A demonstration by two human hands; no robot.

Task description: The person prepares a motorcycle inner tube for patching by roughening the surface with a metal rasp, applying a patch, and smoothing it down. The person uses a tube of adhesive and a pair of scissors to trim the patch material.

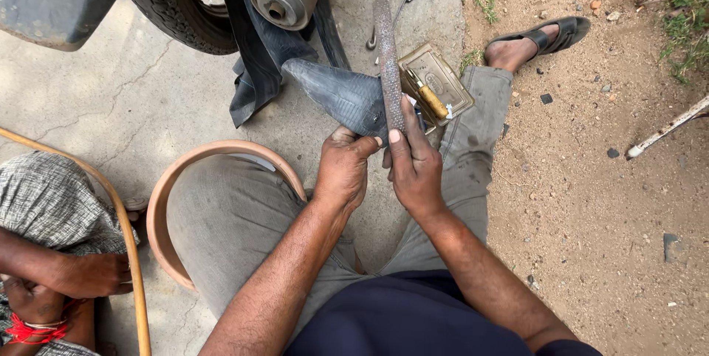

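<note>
While the left hand pinches the black tube near the knees, the right hand has its fingers wrapped around a rasp lying on it. The rubbing looks under way; no patch shows on the tube yet.

Two hands, one rasp, one inner tube, one tin and one tyre are counted.
</note>
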